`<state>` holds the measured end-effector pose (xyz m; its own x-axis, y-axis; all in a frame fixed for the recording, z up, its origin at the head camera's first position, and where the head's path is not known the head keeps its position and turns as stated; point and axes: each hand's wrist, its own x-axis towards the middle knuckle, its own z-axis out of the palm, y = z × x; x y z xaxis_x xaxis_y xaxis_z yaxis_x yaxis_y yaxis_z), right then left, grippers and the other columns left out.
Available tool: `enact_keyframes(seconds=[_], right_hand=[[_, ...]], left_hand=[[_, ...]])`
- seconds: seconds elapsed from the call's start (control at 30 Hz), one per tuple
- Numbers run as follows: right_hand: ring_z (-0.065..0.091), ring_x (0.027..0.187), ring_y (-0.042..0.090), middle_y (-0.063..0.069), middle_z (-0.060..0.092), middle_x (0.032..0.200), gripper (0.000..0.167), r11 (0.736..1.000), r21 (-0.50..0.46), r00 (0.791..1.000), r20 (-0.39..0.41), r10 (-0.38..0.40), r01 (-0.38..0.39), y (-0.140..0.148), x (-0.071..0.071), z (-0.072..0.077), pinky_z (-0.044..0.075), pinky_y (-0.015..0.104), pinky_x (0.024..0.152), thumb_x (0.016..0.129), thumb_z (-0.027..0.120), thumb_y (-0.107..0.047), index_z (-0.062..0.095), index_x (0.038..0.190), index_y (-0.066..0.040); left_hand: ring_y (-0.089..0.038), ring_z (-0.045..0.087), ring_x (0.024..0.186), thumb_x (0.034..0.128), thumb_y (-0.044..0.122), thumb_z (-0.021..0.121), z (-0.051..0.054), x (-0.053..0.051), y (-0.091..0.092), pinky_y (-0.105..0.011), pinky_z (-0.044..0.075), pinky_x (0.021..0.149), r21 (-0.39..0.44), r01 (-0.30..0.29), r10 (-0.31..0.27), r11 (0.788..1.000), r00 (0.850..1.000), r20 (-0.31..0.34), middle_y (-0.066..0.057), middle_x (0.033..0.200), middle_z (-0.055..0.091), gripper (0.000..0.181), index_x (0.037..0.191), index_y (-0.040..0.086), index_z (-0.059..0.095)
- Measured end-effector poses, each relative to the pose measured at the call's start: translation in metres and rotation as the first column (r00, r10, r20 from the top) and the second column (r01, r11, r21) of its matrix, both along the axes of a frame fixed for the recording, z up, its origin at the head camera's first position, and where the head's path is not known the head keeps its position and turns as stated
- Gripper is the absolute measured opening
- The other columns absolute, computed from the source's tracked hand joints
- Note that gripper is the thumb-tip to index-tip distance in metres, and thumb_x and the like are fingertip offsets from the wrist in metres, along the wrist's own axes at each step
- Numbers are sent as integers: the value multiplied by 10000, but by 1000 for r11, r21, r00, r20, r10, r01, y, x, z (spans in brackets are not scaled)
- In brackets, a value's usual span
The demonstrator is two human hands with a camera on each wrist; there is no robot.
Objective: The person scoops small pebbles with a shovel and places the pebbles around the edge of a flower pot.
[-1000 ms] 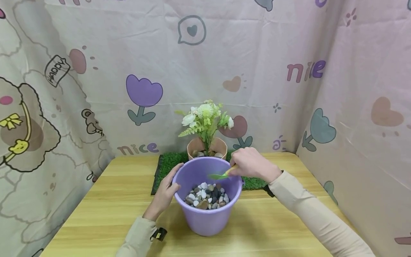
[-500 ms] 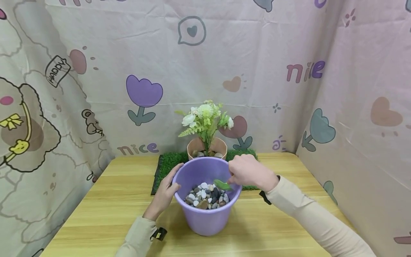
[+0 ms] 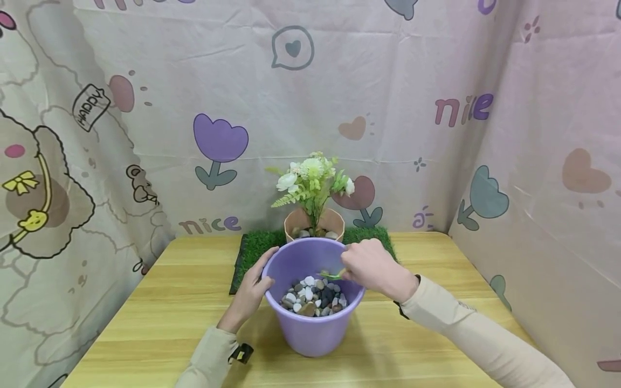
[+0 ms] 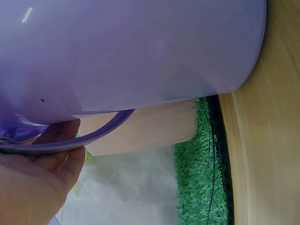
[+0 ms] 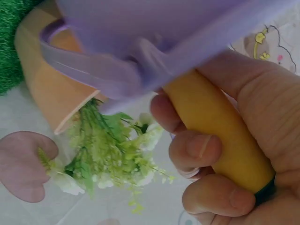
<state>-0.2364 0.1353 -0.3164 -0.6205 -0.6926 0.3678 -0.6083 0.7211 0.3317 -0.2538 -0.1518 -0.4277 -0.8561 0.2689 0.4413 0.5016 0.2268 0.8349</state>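
Note:
A purple bucket [image 3: 315,334] stands on the table, its bottom covered with mixed pebbles [image 3: 310,299] in white, grey, black and brown. My left hand [image 3: 249,291] grips its left rim, thumb inside and fingers outside; the left wrist view shows those fingers [image 4: 68,164] by the bucket's handle [image 4: 110,129]. My right hand [image 3: 371,267] is curled round the yellow handle [image 5: 211,126] of a small trowel, at the bucket's right rim. The trowel's green blade [image 3: 332,276] lies inside the bucket above the pebbles. Too little of the blade shows to tell its load.
Behind the bucket, a peach flowerpot [image 3: 291,221] holds white flowers and greenery [image 3: 312,175], with stones at the stems. It stands on a green artificial grass mat [image 3: 252,253]. A printed curtain [image 3: 301,108] encloses the wooden table [image 3: 160,312] at the back and sides.
My right hand has come down and slightly left over the bucket's rim. The trowel blade dipped and tilted toward the pebbles, then turned flatter and rose a little. My left hand keeps its place.

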Motion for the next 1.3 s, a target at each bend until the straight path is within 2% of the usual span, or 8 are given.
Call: enact_keyframes(seconds=[0.23,0.4,0.57,0.77,1.03,1.3], right_hand=[[466,506,97,-76,550,670,273,998,-31,996,-73,56,-58,11,-1,-13,364,229,432,741,801,-406,641,638,-211],[489,559,92,-69,534,697,208,994,-85,994,-88,66,-73,17,-6,-20,376,218,442,785,782,-395,717,699,-218],[462,586,93,-60,481,709,73,988,-145,998,-30,57,-61,21,-11,-23,327,212,436,825,760,-314,776,832,-243],[437,609,53,-83,508,783,135,972,-233,996,79,38,-18,26,-11,-25,313,182,460,831,762,-273,786,962,-250],[439,640,40,-118,530,788,107,956,-286,991,132,-31,68,23,-7,-27,343,187,502,829,770,-292,787,927,-253],[448,664,46,-133,542,765,90,948,-308,992,119,-41,76,22,-6,-29,354,179,531,827,771,-312,790,905,-272]], left_hand=[[-402,541,1241,845,11,448,-1,0,0,-397,550,899,2,-1,1,1000,1000,-4,-169,1509,420,711,1525,188,344],[-413,535,1248,851,11,444,0,0,0,-425,551,900,3,8,-8,1000,1000,0,-174,1516,407,709,1531,179,332],[-414,526,1257,851,14,450,1,1,0,-418,548,903,3,5,-5,1000,1000,5,-168,1526,393,715,1532,193,328],[-404,510,1281,849,20,451,0,0,0,-401,530,917,-10,-2,2,1000,1000,1,-158,1535,387,712,1536,157,322],[-403,519,1273,857,16,453,0,1,0,-369,538,908,0,9,-9,1000,1000,-2,-171,1526,398,702,1533,160,327],[-398,522,1271,855,27,458,1,2,0,-358,534,907,-5,6,-6,1000,1000,-8,-169,1524,401,704,1533,168,329]])
